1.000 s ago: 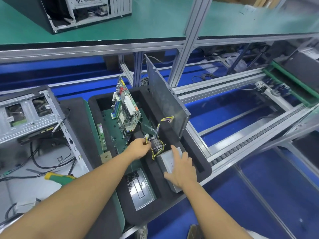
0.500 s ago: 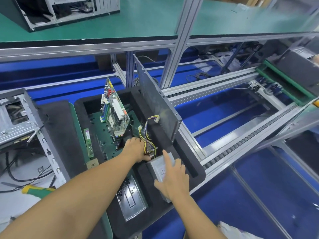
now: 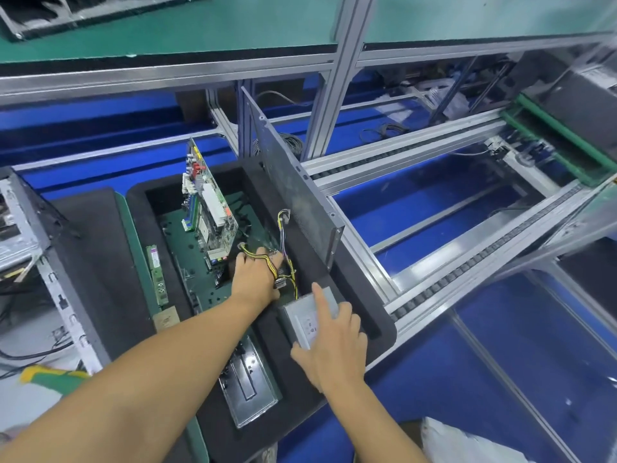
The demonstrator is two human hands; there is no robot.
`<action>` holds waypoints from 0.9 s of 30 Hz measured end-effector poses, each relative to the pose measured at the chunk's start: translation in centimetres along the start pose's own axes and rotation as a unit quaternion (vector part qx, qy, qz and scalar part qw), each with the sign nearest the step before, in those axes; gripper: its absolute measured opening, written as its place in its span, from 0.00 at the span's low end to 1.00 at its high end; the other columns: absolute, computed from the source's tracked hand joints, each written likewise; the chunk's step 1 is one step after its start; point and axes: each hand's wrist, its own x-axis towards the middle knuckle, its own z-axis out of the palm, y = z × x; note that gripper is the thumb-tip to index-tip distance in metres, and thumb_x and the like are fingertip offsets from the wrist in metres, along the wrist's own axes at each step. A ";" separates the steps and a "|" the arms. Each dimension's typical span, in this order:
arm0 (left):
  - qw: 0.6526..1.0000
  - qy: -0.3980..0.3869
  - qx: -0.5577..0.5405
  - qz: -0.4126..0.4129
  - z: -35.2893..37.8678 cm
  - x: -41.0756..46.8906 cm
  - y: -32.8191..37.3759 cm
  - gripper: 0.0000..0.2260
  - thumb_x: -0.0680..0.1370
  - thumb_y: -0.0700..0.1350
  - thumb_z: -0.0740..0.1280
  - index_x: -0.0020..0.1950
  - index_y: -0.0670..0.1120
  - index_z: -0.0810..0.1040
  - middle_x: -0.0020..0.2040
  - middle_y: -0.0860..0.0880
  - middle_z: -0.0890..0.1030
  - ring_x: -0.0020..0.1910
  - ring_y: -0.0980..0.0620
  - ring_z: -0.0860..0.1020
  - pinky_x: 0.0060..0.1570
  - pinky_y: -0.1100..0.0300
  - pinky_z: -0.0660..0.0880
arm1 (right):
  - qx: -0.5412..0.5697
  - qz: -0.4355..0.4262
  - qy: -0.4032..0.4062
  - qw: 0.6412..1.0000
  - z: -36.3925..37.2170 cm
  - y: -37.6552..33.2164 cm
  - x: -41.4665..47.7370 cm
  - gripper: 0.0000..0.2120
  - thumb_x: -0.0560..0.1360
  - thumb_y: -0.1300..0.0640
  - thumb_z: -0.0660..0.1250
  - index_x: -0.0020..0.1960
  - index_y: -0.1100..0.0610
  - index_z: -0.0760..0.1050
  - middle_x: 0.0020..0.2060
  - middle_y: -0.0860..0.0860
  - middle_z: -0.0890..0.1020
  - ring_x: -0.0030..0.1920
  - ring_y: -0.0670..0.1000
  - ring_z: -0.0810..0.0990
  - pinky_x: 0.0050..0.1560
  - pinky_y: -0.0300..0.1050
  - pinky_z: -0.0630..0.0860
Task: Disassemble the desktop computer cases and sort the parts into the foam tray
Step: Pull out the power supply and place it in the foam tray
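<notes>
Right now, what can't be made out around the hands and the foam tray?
Head view:
Left hand fingertips: buried in the wire bundle; grip unclear.
Power supply label: too small, partly under the right hand.
Far computer case: cut off by the top edge.
Green-yellow tool: motion-blurred.

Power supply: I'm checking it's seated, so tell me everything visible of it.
The power supply is a grey metal box with a pale label on top, lying in a slot of the foam tray. The right hand rests on it, fingers straight. Yellow and black wires leave its far end across the left hand.
</notes>
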 end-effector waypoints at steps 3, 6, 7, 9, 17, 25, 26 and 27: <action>1.000 -0.004 -0.014 -0.023 -0.5 0.9 -0.5 0.27 0.69 0.60 0.73 0.64 0.53 0.68 0.56 0.47 0.78 0.56 0.45 0.77 0.60 0.50 0.64 | -0.035 -0.006 -0.065 0.997 0.2 -0.6 1.5 0.53 0.69 0.39 0.70 0.77 0.36 0.33 0.68 0.55 0.63 0.63 0.57 0.67 0.59 0.55 0.69; 0.998 -0.006 -0.033 -0.055 -0.8 1.6 -0.9 0.28 0.73 0.62 0.70 0.68 0.52 0.68 0.59 0.45 0.79 0.61 0.45 0.77 0.63 0.49 0.65 | -0.047 0.001 -0.116 0.992 1.1 -0.9 2.4 0.53 0.71 0.41 0.70 0.78 0.37 0.31 0.72 0.57 0.61 0.67 0.59 0.65 0.62 0.57 0.68; 0.997 0.008 -0.039 -0.061 -0.6 1.5 -0.7 0.26 0.75 0.58 0.69 0.69 0.51 0.68 0.63 0.44 0.77 0.65 0.45 0.75 0.64 0.50 0.65 | -0.046 0.001 -0.117 0.992 1.4 -0.9 2.5 0.52 0.71 0.41 0.70 0.78 0.37 0.32 0.71 0.56 0.62 0.66 0.59 0.66 0.62 0.56 0.69; 0.995 0.039 -0.061 -0.064 -0.2 1.4 -0.3 0.23 0.79 0.45 0.66 0.73 0.46 0.65 0.73 0.42 0.70 0.73 0.44 0.67 0.70 0.50 0.64 | -0.049 -0.005 -0.107 0.993 1.9 -0.8 3.0 0.52 0.71 0.40 0.69 0.79 0.38 0.33 0.68 0.56 0.64 0.63 0.58 0.67 0.61 0.55 0.69; 0.957 0.035 -0.284 -0.053 -1.0 -1.3 1.0 0.36 0.75 0.29 0.62 0.81 0.39 0.53 0.81 0.42 0.56 0.80 0.46 0.55 0.78 0.57 0.52 | -0.050 -0.024 -0.106 0.993 2.9 -0.2 3.1 0.52 0.71 0.36 0.67 0.79 0.41 0.32 0.70 0.58 0.61 0.64 0.59 0.66 0.63 0.54 0.67; 0.841 0.099 -0.495 -0.192 -5.6 -7.0 -1.0 0.08 0.81 0.40 0.61 0.55 0.51 0.76 0.50 0.51 0.82 0.50 0.51 0.80 0.45 0.63 0.70 | 0.168 -0.156 0.015 0.973 -0.6 -7.1 3.7 0.14 0.76 0.54 0.66 0.61 0.51 0.75 0.60 0.50 0.75 0.61 0.56 0.72 0.59 0.45 0.69; 0.840 0.102 -0.492 -0.206 -6.8 -7.8 -1.7 0.06 0.81 0.42 0.61 0.52 0.51 0.76 0.46 0.51 0.82 0.47 0.51 0.79 0.41 0.62 0.70 | 0.240 -0.161 0.001 0.957 -1.0 -8.2 3.6 0.08 0.77 0.58 0.65 0.55 0.50 0.76 0.52 0.48 0.79 0.54 0.54 0.76 0.52 0.38 0.70; 0.844 0.105 -0.479 -0.215 -8.0 -8.7 -2.5 0.06 0.82 0.43 0.61 0.50 0.51 0.77 0.44 0.52 0.82 0.44 0.51 0.79 0.37 0.62 0.69 | 0.310 -0.154 -0.017 0.938 -1.5 -9.3 3.3 0.07 0.77 0.60 0.64 0.50 0.49 0.74 0.45 0.46 0.80 0.48 0.52 0.78 0.45 0.32 0.70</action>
